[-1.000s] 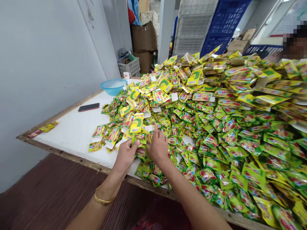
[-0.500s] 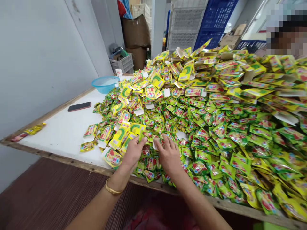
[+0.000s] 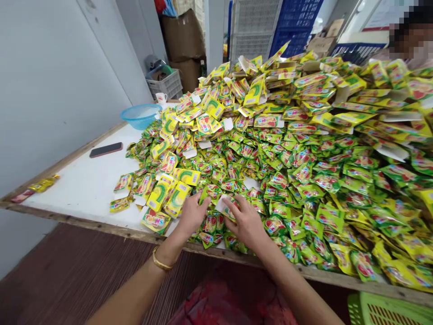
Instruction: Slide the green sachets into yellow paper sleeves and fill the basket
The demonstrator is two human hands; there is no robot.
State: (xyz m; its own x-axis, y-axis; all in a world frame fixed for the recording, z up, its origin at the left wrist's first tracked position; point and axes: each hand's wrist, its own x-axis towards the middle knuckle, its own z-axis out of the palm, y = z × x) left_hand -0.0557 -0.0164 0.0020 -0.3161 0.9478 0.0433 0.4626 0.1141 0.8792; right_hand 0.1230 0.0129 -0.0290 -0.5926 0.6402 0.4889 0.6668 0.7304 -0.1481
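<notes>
Near the front edge of the table, my left hand (image 3: 194, 215) is closed in a pinch on a small green candy packet (image 3: 204, 195). Just to its right, my right hand (image 3: 246, 222) curls around a small carton (image 3: 222, 204), whose white flap sticks out toward the left hand; the fingers cover most of it. Loose green candy packets (image 3: 274, 225) with red fruit prints lie under and around both hands. Yellow cartons (image 3: 178, 198) with a green print rest to the left of my left hand.
A big heap of yellow cartons (image 3: 255, 90) rises at the back. On the white tabletop (image 3: 76, 180) lie a phone (image 3: 106, 150) and a blue basin (image 3: 140, 118). A wooden rim (image 3: 101, 231) edges the table. A green basket (image 3: 389, 311) stands below right; a person (image 3: 414, 38) is at far right.
The view has shifted slightly, so the heap sits higher and more to the left. My right hand has turned a little and moved slightly away from the left, with the carton flap showing more.
</notes>
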